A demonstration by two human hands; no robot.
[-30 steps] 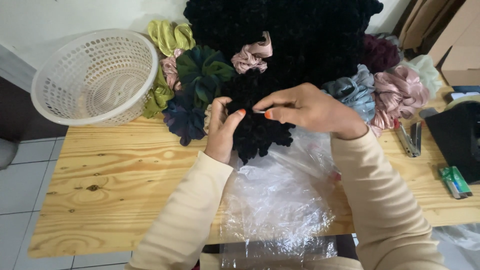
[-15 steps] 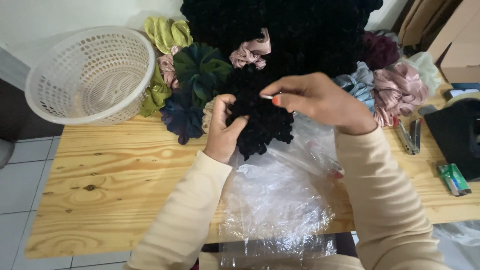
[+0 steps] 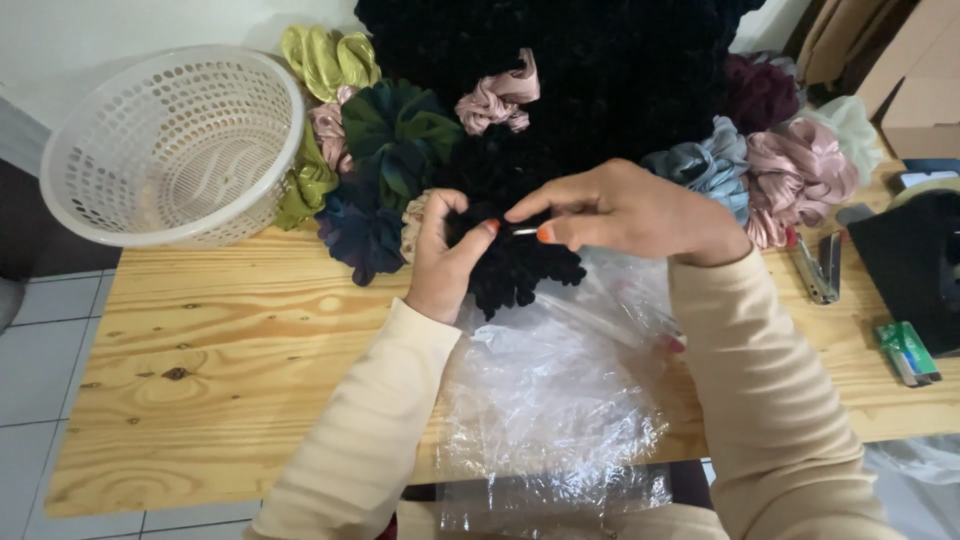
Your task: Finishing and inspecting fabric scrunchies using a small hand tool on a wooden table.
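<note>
My left hand [image 3: 445, 255] grips a black velvet scrunchie [image 3: 515, 270] above the wooden table [image 3: 220, 360]. My right hand [image 3: 620, 210] pinches a small thin pale object at the scrunchie's top, between thumb and forefinger. What that object is I cannot tell. Both hands hover over a heap of clear plastic bags [image 3: 550, 400] at the table's near edge. Behind the hands lies a big pile of black scrunchies [image 3: 600, 80].
A white perforated plastic basket [image 3: 170, 145] stands at the back left. Coloured scrunchies ring the black pile: green-yellow [image 3: 325, 60], dark green [image 3: 400, 135], pink [image 3: 500, 100], grey-blue [image 3: 705, 165], rose [image 3: 805, 170]. A stapler [image 3: 818, 268], a black tape dispenser [image 3: 915, 260] and a small green box [image 3: 907, 350] sit at right.
The left hand has shifted its fingers around the black scrunchie. The right hand moved slightly right and now pinches a thin pale object at the scrunchie's top.
</note>
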